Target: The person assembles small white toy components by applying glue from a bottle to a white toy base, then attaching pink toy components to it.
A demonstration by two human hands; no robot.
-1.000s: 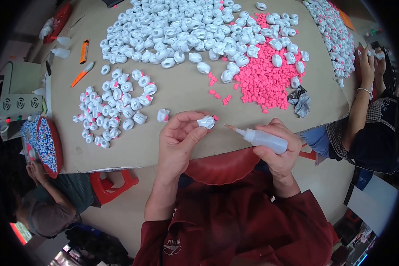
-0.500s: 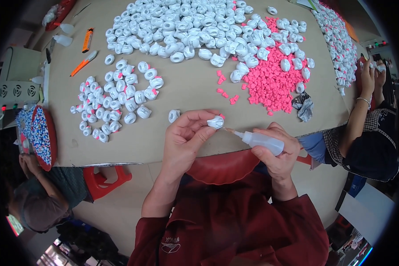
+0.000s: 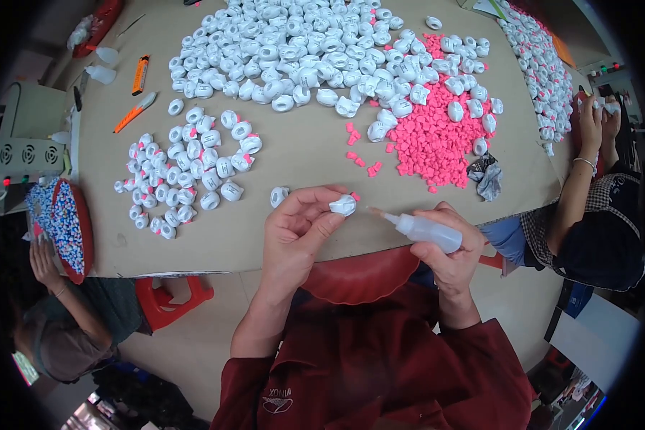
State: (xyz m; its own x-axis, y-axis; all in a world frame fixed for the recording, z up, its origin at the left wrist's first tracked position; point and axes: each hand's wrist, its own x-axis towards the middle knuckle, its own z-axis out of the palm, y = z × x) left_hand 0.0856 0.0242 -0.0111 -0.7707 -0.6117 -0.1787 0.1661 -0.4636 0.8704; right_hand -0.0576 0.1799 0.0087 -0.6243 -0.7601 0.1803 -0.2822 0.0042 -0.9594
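Between the thumb and fingers of my left hand (image 3: 297, 229) is a small white rounded plastic piece (image 3: 342, 206) with a pink bit (image 3: 355, 196) at its upper edge. My right hand (image 3: 451, 247) grips a translucent squeeze bottle (image 3: 430, 233), its thin brownish tip pointing left toward the white piece, with a small gap between them. One loose white piece (image 3: 279, 196) lies just beside my left hand. Beyond my right hand spreads a heap of small pink pieces (image 3: 437, 143), with some white pieces on top of it.
A large pile of white pieces (image 3: 279, 57) covers the far table; a smaller group (image 3: 186, 165) lies left. Orange cutters (image 3: 141, 75) and more bottles (image 3: 101, 74) sit far left. A crumpled wrapper (image 3: 487, 178) lies right. Co-workers (image 3: 588, 222) sit at both sides. A red basin (image 3: 362, 276) is below the edge.
The bottle tip has drawn back to the right, away from the white piece. My left hand has tilted that piece and shifted it slightly left and down.
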